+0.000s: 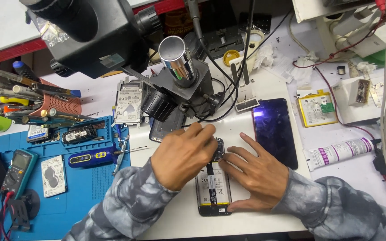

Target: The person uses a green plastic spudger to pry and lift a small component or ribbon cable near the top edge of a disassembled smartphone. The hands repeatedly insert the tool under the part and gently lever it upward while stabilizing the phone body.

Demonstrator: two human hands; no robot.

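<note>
Centre of the frame, low: your two hands rest on an opened phone (212,189) that lies back-up on the white bench (264,223), its black-and-yellow battery exposed between them. Your left hand (182,154) covers the phone's upper left edge, fingers bunched together and curled down toward the top of the handset; whether the fingertips pinch anything there cannot be told. Your right hand (258,176) lies flat along the phone's right side, fingers spread apart, thumb pressed against the lower right corner and index finger reaching to the camera end.

Just right of the right hand, a second phone (274,131) lies screen-up, dark and glossy. Further right, a loose yellow-edged battery (316,108) sits near a white tube with purple print (338,151).

Upper centre: the microscope (175,76), black with a chrome eyepiece, stands directly above your left hand. At the left of the frame a blue work mat (90,187) carries a blue electric screwdriver (90,157), two bare hard drives and a multimeter (18,172). Above the mat, an orange holder (61,102) bristles with brushes and hand tools. Cables run down the right edge of the frame.
</note>
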